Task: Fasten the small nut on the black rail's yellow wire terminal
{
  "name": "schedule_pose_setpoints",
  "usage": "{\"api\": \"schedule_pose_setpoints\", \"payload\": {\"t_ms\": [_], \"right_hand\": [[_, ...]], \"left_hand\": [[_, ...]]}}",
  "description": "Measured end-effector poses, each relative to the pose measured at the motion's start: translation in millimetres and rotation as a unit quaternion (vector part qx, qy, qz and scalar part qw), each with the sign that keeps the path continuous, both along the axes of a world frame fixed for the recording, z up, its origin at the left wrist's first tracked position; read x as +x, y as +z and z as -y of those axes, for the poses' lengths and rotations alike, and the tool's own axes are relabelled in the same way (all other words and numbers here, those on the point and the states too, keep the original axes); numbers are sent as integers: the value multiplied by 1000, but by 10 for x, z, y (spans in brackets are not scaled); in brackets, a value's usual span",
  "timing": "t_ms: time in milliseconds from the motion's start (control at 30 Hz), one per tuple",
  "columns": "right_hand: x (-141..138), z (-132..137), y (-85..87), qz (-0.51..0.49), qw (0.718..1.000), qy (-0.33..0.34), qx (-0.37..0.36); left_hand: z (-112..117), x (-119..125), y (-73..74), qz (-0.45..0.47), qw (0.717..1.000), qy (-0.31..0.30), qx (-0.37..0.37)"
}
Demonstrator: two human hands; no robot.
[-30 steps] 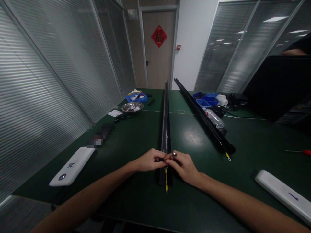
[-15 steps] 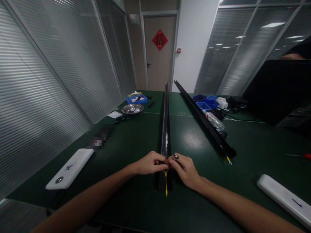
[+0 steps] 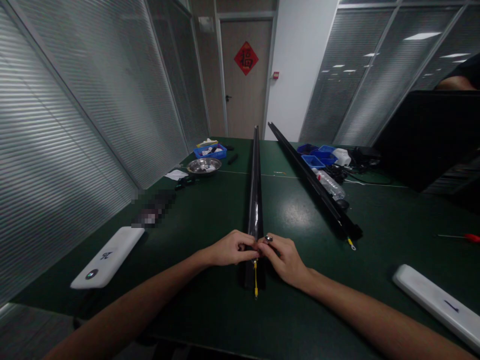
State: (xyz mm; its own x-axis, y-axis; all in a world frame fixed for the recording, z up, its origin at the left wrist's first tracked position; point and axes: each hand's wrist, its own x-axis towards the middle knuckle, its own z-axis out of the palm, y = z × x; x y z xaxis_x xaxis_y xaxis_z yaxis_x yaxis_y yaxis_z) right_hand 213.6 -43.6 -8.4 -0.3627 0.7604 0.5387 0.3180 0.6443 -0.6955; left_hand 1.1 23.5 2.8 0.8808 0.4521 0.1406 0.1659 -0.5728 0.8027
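Note:
A long black channel-shaped bar (image 3: 255, 200) lies lengthwise on the table, pointing away from me. Over its near end, the fingertips of my left hand (image 3: 234, 249) and my right hand (image 3: 284, 257) meet in a pinch. Whatever sits between them is small and hidden by the fingers. A ring is on a finger of my right hand. Just below the fingertips, a short yellow wire (image 3: 255, 280) with a metal lug at its end runs toward me along the bar.
To the right lies a second black bar (image 3: 311, 177) with a yellow-sleeved ring lug (image 3: 351, 243). Beyond it are a plastic bottle (image 3: 330, 185) and blue bins (image 3: 313, 161). A metal bowl (image 3: 204, 166) stands at left. White cases (image 3: 116, 255) flank me; a red-handled screwdriver (image 3: 470, 238) lies right.
The whole view has shifted slightly. My hands stay pinched together over the same spot on the bar, with hardly any movement of the fingers.

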Motion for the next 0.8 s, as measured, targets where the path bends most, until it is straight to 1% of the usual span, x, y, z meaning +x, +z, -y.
{"api": "schedule_pose_setpoints", "payload": {"t_ms": [167,433,667,800], "right_hand": [[4,-1,7,-1,1000,8,0],[25,-15,-29,1,1000,30,8],[21,-4,-14,-4,1000,19,9],[10,-7,-8,-3,1000,16,1]], "left_hand": [[9,8,8,-8,1000,2,-4],[15,2,21,-18,1000,4,-9],[22,8,21,-13,1000,16,-17],[17,1,7,-16,1000,13,-15]]}}
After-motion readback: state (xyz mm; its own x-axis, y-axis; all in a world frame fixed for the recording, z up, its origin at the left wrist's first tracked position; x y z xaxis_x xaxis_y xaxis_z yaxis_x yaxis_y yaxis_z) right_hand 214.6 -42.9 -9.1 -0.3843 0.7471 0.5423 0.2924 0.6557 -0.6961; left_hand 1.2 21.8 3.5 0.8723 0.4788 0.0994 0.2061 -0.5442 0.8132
